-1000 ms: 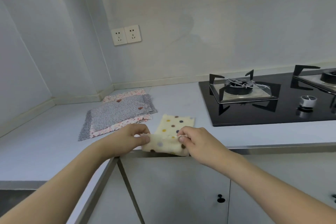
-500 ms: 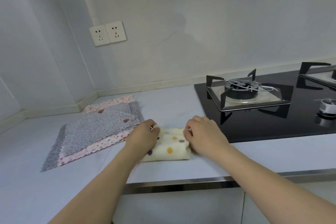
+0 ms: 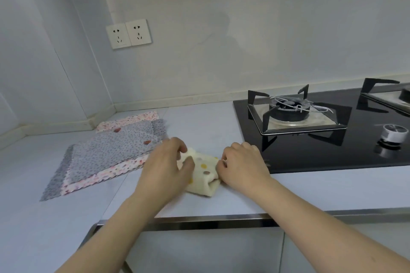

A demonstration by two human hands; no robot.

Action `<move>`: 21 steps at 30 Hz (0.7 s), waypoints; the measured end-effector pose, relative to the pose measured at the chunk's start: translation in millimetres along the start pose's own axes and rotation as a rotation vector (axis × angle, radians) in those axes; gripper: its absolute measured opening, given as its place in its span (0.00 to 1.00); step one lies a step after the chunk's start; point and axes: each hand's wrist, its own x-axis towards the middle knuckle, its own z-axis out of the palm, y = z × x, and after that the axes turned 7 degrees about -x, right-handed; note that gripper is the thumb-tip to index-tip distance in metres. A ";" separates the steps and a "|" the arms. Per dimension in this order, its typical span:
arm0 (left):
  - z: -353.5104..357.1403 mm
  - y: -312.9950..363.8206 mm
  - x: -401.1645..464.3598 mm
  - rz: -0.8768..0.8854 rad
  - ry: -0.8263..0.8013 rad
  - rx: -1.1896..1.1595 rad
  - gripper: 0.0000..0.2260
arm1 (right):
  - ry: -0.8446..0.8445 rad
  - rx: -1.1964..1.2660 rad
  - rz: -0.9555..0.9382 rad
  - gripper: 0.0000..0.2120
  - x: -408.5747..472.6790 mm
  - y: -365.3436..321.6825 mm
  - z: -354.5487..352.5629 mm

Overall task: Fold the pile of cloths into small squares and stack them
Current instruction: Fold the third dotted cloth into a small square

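A: Grip?
B: Left hand [image 3: 165, 168] lies over the left end of the cream polka-dot folded cloth [image 3: 205, 173], thumb and fingers pinching its upper left corner. Right hand [image 3: 241, 167] has curled fingers pinching the cloth's right edge. So the cloth sits between both hands, partly under the left one.
A: Where's the cloth?
B: Flat on the pale grey countertop [image 3: 310, 188], just left of the black glass gas hob [image 3: 332, 139], near the counter's front edge.
A: Containers?
B: Can't see any. Left of the hob, beyond the left hand, lies the unfolded pile: a grey floral cloth [image 3: 111, 153] on top of a pink floral cloth [image 3: 97, 180], touching the left hand's side or just beside it, can't tell.
A: Else?
B: White double wall socket [image 3: 129, 33] above the pile.
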 end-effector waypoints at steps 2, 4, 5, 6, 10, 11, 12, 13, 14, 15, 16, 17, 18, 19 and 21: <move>0.2 20.9 -29.4 0.092 -0.050 0.015 0.14 | -0.015 -0.005 0.001 0.16 -6.4 0.3 -2.5; 9.3 30.2 -46.9 0.086 -0.094 0.189 0.20 | -0.026 0.009 0.010 0.16 -15.6 3.8 -4.0; 14.0 32.1 -50.6 0.044 -0.094 0.279 0.21 | -0.028 0.020 0.016 0.16 -20.6 6.0 -4.5; 18.8 32.7 -51.7 0.005 -0.084 0.344 0.22 | -0.028 0.033 0.022 0.16 -25.4 7.8 -4.7; 27.3 41.5 -50.2 -0.065 -0.084 0.448 0.12 | -0.001 0.049 0.017 0.16 -37.1 9.2 -5.5; 28.2 43.9 -49.8 -0.083 -0.105 0.463 0.10 | -0.001 0.047 0.018 0.16 -37.4 8.5 -5.7; 28.6 45.9 -49.8 -0.107 -0.125 0.460 0.10 | -0.003 0.043 0.022 0.17 -37.4 7.9 -5.9; 28.7 47.4 -50.1 -0.127 -0.144 0.438 0.12 | -0.005 0.038 0.028 0.18 -37.1 7.5 -6.1; 28.6 48.0 -50.3 -0.144 -0.162 0.400 0.15 | -0.008 0.034 0.033 0.18 -36.9 7.2 -6.0; 28.7 48.2 -50.2 -0.155 -0.178 0.352 0.17 | -0.008 0.030 0.035 0.18 -36.7 7.3 -5.9; 28.9 47.0 -50.3 -0.161 -0.200 0.313 0.18 | -0.010 0.028 0.036 0.18 -36.8 7.5 -5.6; 28.6 45.9 -50.4 -0.163 -0.225 0.286 0.19 | -0.013 0.026 0.036 0.18 -36.8 7.4 -5.3; 27.5 44.6 -50.0 -0.167 -0.260 0.268 0.20 | -0.018 0.025 0.036 0.18 -36.8 7.3 -5.4; 26.2 43.5 -49.3 -0.177 -0.301 0.249 0.20 | -0.023 0.024 0.037 0.18 -36.6 7.2 -5.7; 22.9 42.8 -46.4 -0.210 -0.406 0.211 0.19 | -0.032 0.025 0.035 0.18 -36.2 7.1 -6.8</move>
